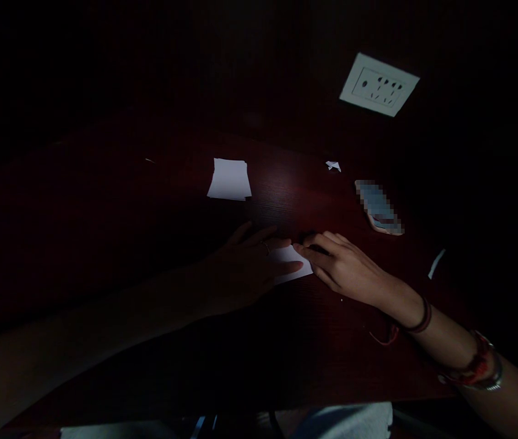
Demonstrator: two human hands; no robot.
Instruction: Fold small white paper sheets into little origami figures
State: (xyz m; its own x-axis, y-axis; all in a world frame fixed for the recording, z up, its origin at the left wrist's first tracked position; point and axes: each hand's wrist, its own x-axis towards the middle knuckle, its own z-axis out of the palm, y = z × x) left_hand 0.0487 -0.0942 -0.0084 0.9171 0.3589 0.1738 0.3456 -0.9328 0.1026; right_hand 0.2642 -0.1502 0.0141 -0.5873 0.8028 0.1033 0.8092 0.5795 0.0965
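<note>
A small white sheet of paper point(290, 255) lies on the dark red wooden table, partly covered by both hands. My left hand point(247, 268), in deep shadow and wearing a ring, rests across the paper's left part with its fingers stretched and spread. At the paper's right end, my right hand point(343, 265) has its fingers bent and closed at the corner, the index finger close to the left fingertips. How firmly it pinches the edge is hard to see. Farther back is a stack of white paper sheets point(230, 180).
A phone point(379, 207) lies right of the stack, with a small folded piece of paper point(333, 166) behind it. A thin paper strip point(436, 264) is at the far right. The wall behind carries a power socket point(380, 84). The table's front edge is near my lap.
</note>
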